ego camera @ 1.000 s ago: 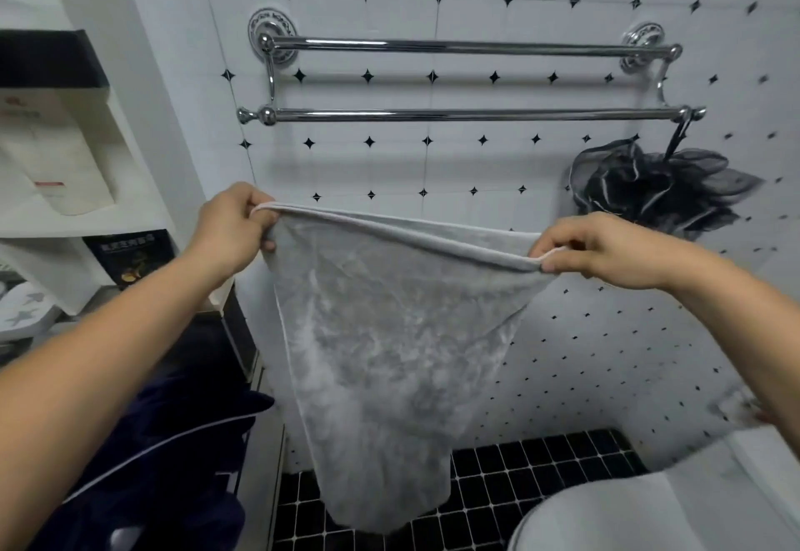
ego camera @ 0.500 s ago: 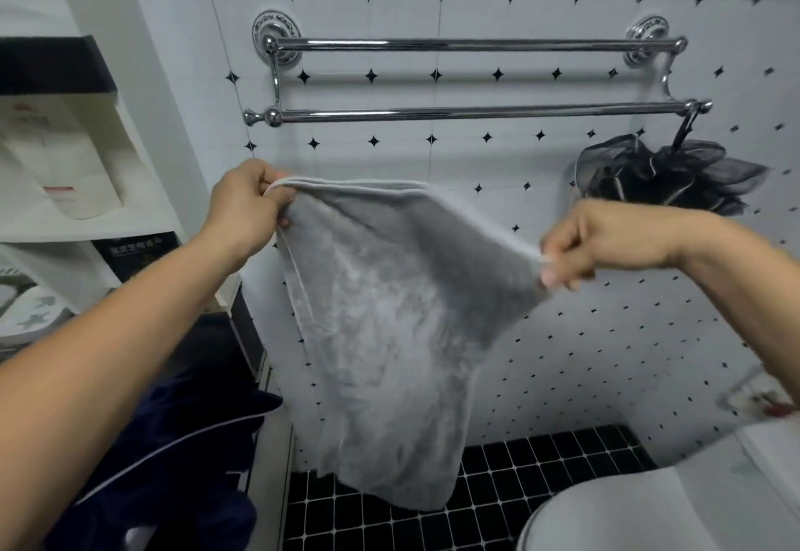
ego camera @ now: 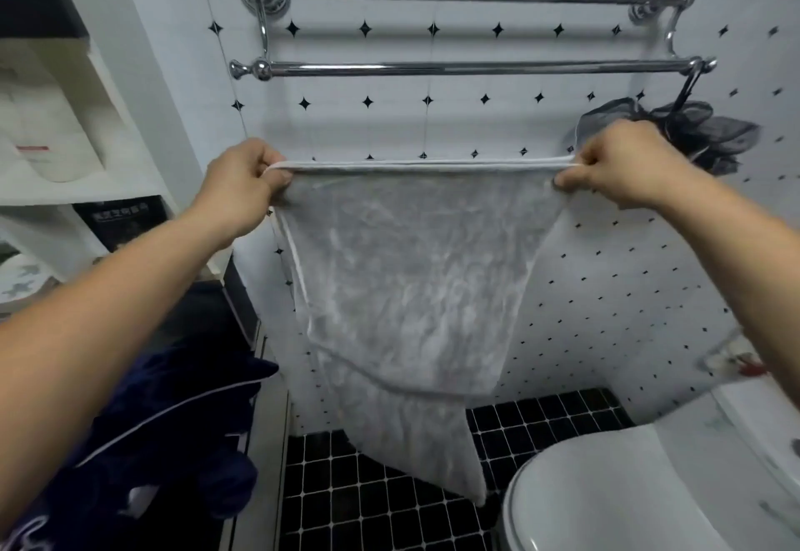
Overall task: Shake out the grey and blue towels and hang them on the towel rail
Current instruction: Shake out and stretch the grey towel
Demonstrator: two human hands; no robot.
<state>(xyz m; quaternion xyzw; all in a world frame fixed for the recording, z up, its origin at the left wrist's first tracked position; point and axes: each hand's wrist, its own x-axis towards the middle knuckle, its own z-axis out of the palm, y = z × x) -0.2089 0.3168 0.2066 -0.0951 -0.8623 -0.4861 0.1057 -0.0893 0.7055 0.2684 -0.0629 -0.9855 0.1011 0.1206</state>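
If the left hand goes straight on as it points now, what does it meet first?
The left hand would probably meet the towel rail's lower bar first, or the tiled wall beneath; depth is unclear.

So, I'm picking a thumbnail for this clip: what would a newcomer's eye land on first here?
The grey towel, stretched taut across the middle, its top corners gripped by the left hand and the right hand. Above it gleams the chrome towel rail, a dark mesh sponge hanging from its right end. The blue towel lies crumpled at lower left.
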